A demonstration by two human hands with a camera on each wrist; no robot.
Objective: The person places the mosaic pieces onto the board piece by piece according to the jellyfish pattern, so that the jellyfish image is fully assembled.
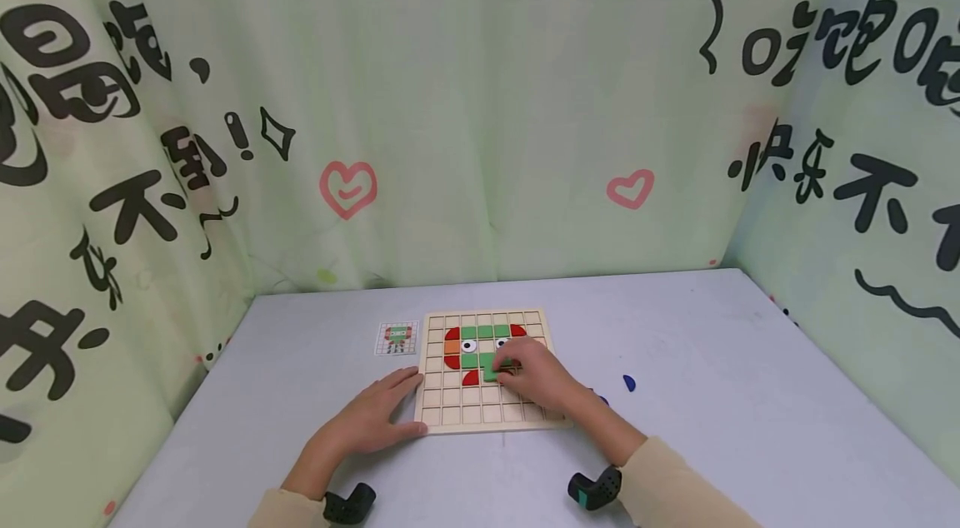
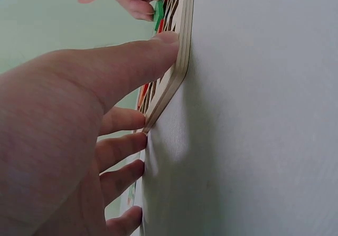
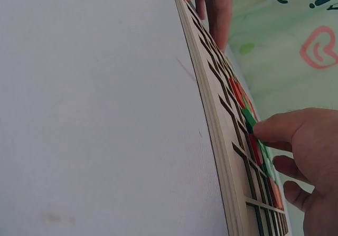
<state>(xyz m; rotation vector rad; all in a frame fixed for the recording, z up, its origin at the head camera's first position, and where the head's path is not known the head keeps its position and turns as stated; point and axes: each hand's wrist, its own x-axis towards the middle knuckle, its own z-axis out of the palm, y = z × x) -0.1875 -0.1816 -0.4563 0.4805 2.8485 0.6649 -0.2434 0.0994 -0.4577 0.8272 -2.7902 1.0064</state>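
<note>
A wooden grid board (image 1: 459,417) lies on the table, with red, green and orange tiles and round eye tiles set in its cells. My right hand (image 1: 534,376) reaches over the board's middle and pinches a green square tile (image 1: 490,376) between thumb and fingers, just right of a red quarter-round tile (image 1: 471,378). In the left wrist view this green tile (image 2: 158,15) stands tilted at the fingertips. My left hand (image 1: 369,418) rests at the board's left edge, fingers extended, with the thumb on the near corner. The right hand hides part of the pattern.
A small picture card (image 1: 397,338) showing a coloured figure on a grid lies left of the board. To the right, a blue half-round piece (image 1: 629,383) lies on the white table (image 1: 712,428), with more blue pieces partly behind the right forearm. Printed curtains (image 1: 480,136) surround the table.
</note>
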